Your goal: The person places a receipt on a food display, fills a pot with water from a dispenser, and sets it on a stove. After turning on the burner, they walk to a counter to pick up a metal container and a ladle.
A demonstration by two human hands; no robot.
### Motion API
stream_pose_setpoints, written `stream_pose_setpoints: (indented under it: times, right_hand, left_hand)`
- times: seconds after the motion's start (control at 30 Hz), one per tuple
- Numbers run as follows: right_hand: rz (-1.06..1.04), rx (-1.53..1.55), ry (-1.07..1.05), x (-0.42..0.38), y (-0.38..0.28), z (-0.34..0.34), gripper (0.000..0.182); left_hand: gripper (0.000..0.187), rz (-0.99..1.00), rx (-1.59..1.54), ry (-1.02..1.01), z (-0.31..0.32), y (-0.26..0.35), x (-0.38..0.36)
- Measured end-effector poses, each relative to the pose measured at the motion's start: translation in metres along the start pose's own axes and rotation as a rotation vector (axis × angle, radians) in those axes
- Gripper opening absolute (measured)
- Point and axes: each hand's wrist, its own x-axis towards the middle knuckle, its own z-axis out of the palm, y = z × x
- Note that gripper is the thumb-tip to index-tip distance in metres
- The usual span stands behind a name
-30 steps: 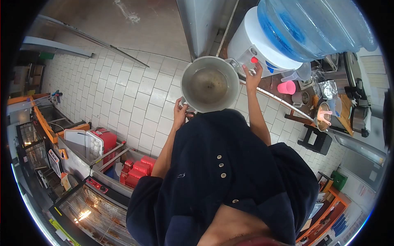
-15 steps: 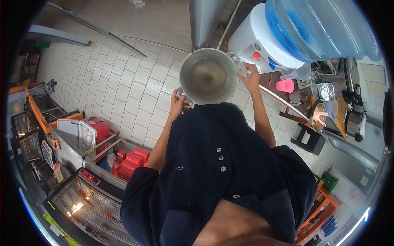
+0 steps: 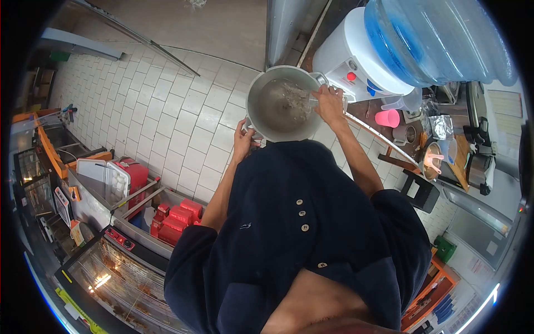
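A large grey metal pot [image 3: 257, 114] with liquid inside hangs over the tiled floor, against the front of the dark shirt. My left hand [image 3: 242, 140] is closed on the pot's left handle. At the pot's right rim, my right hand [image 3: 330, 104] is closed around a clear container, whose outline is partly hidden by the fingers. That container is tilted over the pot, and the liquid's surface below it is rippled and splashing.
A white water dispenser [image 3: 339, 53] carrying a big blue bottle [image 3: 439, 44] stands at upper right. Beside it, a counter holds a pink cup [image 3: 387, 117], a metal mug [image 3: 404, 133] and a pan. Red boxes [image 3: 181, 215] and a glass display case [image 3: 122, 278] lie lower left.
My right hand has moved left and turned over the pot's rim, tipping the clear container. The liquid, calm before, is now disturbed. My left hand keeps its hold.
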Motion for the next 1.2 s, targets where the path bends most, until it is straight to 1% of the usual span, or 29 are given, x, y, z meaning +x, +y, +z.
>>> stream_pose_setpoints:
  times: [0.07, 0.1, 0.17, 0.2, 0.27, 0.3, 0.37, 0.4, 0.57, 0.63, 0.67, 0.73, 0.77, 0.83, 0.87, 0.93, 0.97, 1.03, 1.07, 1.2]
  right_hand:
    - [-0.052, -0.039, 0.083, -0.001, -0.002, 0.002, 0.049]
    - [-0.058, -0.043, 0.088, -0.004, -0.003, 0.0, 0.049]
    - [0.009, 0.173, 0.312, -0.012, -0.003, -0.003, 0.051]
    - [0.003, 0.169, 0.316, -0.015, 0.0, -0.001, 0.051]
    - [0.288, 0.416, 0.554, -0.019, 0.01, 0.011, 0.05]
    - [0.286, 0.415, 0.557, -0.018, 0.016, 0.017, 0.05]
    - [0.499, 0.764, 0.793, -0.015, 0.03, 0.03, 0.046]
    - [0.504, 0.831, 0.841, -0.011, 0.037, 0.036, 0.046]
    - [0.542, 0.912, 0.821, 0.01, 0.055, 0.049, 0.054]
    - [0.474, 0.95, 0.827, 0.016, 0.06, 0.054, 0.055]
    - [0.475, 0.952, 0.827, 0.017, 0.063, 0.058, 0.055]
    - [0.491, 0.987, 0.76, 0.017, 0.061, 0.057, 0.068]
    - [0.492, 0.987, 0.761, 0.015, 0.06, 0.057, 0.068]
    - [0.467, 0.903, 0.781, 0.011, 0.058, 0.058, 0.082]
    - [0.467, 0.903, 0.78, 0.01, 0.057, 0.058, 0.082]
    - [0.596, 1.032, 0.835, 0.012, 0.051, 0.051, 0.086]
    - [0.601, 1.034, 0.835, 0.015, 0.049, 0.047, 0.086]
    - [0.635, 1.186, 0.909, 0.02, 0.042, 0.025, 0.087]
    - [0.698, 1.212, 0.843, 0.02, 0.033, 0.005, 0.086]
    - [0.679, 1.253, 0.839, 0.026, 0.038, 0.017, 0.088]
  left_hand:
    - [0.043, 0.007, -0.012, -0.006, 0.0, -0.001, 0.0]
    - [0.043, 0.01, -0.02, -0.011, -0.001, -0.001, 0.0]
    - [0.043, 0.015, -0.019, -0.004, -0.002, -0.001, 0.0]
    - [0.044, 0.01, -0.013, 0.0, -0.001, 0.0, 0.0]
    - [0.044, 0.008, -0.02, 0.004, 0.001, 0.002, -0.002]
    - [0.044, 0.0, -0.021, 0.007, 0.001, 0.004, -0.002]
    - [0.044, 0.008, -0.024, -0.001, 0.002, 0.005, -0.002]
    - [0.044, 0.013, -0.026, -0.008, 0.002, 0.006, -0.003]
    - [0.043, 0.016, -0.009, -0.025, 0.001, 0.005, -0.004]
    - [0.042, 0.029, -0.014, -0.028, 0.002, 0.006, -0.003]
    - [0.042, 0.022, -0.023, -0.037, 0.002, 0.006, -0.003]
    - [0.043, 0.015, -0.03, -0.044, -0.001, 0.003, -0.001]
    - [0.042, 0.026, -0.024, -0.033, -0.002, 0.0, 0.0]
    - [0.041, 0.036, -0.018, -0.022, 0.0, 0.001, -0.001]
    - [0.041, 0.031, -0.017, -0.023, 0.001, 0.002, -0.002]
    - [0.041, 0.026, -0.012, -0.023, 0.001, 0.004, -0.002]
    - [0.041, 0.02, -0.013, -0.019, 0.002, 0.004, -0.002]
    - [0.041, 0.004, -0.005, -0.021, 0.004, 0.006, -0.005]
    - [0.041, 0.006, -0.036, -0.012, 0.008, 0.01, -0.008]
    - [0.042, 0.014, -0.077, -0.01, 0.007, 0.009, -0.007]
